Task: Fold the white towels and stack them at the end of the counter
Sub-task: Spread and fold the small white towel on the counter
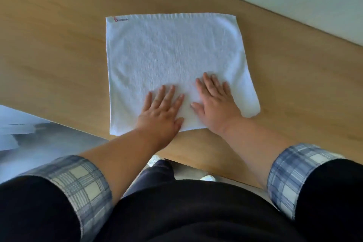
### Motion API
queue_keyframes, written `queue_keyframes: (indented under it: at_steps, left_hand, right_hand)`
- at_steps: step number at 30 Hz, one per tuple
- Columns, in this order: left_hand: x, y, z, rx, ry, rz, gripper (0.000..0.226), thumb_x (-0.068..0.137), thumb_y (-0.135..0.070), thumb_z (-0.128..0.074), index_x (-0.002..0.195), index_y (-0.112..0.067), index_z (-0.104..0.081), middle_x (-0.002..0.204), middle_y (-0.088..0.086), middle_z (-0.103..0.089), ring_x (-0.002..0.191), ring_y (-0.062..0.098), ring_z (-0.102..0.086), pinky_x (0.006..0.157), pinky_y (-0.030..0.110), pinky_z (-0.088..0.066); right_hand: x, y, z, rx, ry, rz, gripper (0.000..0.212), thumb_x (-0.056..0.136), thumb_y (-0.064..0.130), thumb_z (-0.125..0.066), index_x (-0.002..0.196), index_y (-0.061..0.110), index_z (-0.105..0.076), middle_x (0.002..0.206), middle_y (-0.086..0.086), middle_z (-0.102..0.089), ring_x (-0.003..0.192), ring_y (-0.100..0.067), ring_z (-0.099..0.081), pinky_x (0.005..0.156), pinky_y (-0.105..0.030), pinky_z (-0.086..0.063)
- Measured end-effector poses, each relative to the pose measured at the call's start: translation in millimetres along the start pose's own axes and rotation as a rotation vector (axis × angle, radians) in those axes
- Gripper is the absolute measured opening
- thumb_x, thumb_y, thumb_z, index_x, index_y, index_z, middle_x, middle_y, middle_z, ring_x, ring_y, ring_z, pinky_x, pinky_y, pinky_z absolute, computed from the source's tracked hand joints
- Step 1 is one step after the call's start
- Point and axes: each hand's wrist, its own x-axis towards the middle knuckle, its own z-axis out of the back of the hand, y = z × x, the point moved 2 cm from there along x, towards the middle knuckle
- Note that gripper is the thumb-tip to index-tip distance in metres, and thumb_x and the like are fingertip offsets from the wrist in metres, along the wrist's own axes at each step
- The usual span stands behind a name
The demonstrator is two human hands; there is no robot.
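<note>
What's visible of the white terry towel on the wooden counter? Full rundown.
The white terry towel lies spread flat on the light wooden counter, roughly square, with a looped, nubby cloth surface and hemmed edges. A small red-and-dark mark sits at its far left corner. Its near right corner looks rounded. The left hand and right hand rest flat on its near part, fingers straight, side by side. Whether it is already folded cannot be told.

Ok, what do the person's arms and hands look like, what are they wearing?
Black sleeves on both arms, left sleeve and right sleeve, each rolled back into a blue, grey and cream plaid cuff: left cuff, right cuff. The left hand and right hand are bare, no gloves, rings or watch showing.
</note>
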Motion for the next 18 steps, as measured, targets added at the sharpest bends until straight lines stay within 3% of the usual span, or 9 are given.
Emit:
queue_keyframes:
  at_steps: [2, 6, 9, 11, 18]
  left_hand:
    - [-4, 12, -5, 0.017, -0.038, 0.060, 0.071, 0.091, -0.063, -0.005, 0.153, -0.036, 0.015, 0.157, -0.003, 0.032, 0.141, 0.017, 0.034, 0.118, 0.047, 0.017]
    - [-11, 20, -5, 0.026, -0.063, 0.168, 0.073, 0.091, -0.066, -0.002, 0.151, -0.032, 0.021, 0.159, 0.003, 0.031, 0.146, 0.023, 0.027, 0.118, 0.047, 0.015]
    - [-20, -6, -5, 0.014, -0.104, 0.100, 0.072, 0.090, -0.069, 0.001, 0.146, -0.034, 0.028, 0.159, 0.001, 0.030, 0.144, 0.018, 0.031, 0.118, 0.045, 0.016]
    - [-27, -24, -12, 0.006, -0.086, 0.067, 0.071, 0.088, -0.072, 0.003, 0.145, -0.038, 0.028, 0.161, -0.001, 0.027, 0.142, 0.014, 0.033, 0.118, 0.049, 0.016]
    - [-59, 9, -29, -0.030, -0.096, 0.339, 0.075, 0.089, -0.074, -0.005, 0.154, -0.040, 0.010, 0.163, -0.004, 0.022, 0.148, 0.018, 0.021, 0.118, 0.056, 0.010]
  right_hand:
    - [-15, -33, -3, -0.040, 0.009, -0.060, 0.076, 0.099, 0.059, -0.023, 0.160, 0.022, 0.004, 0.166, -0.001, 0.017, 0.151, -0.017, 0.020, 0.122, -0.044, 0.011]
    - [-21, -75, 6, -0.015, 0.040, -0.246, 0.080, 0.098, 0.066, -0.015, 0.158, 0.020, 0.011, 0.164, -0.002, 0.023, 0.150, -0.018, 0.022, 0.123, -0.045, 0.006]
    - [-33, -55, 2, -0.033, -0.032, -0.035, 0.083, 0.094, 0.069, -0.010, 0.158, 0.019, 0.010, 0.164, -0.003, 0.023, 0.151, -0.019, 0.021, 0.122, -0.047, 0.009]
    - [-48, -45, -11, -0.050, 0.008, 0.117, 0.087, 0.092, 0.073, -0.010, 0.158, 0.021, 0.012, 0.164, -0.002, 0.024, 0.150, -0.019, 0.022, 0.122, -0.045, 0.011]
    - [-66, -90, -26, -0.107, 0.069, 0.060, 0.089, 0.089, 0.072, -0.009, 0.155, 0.018, 0.020, 0.162, -0.004, 0.027, 0.147, -0.016, 0.028, 0.121, -0.039, 0.012]
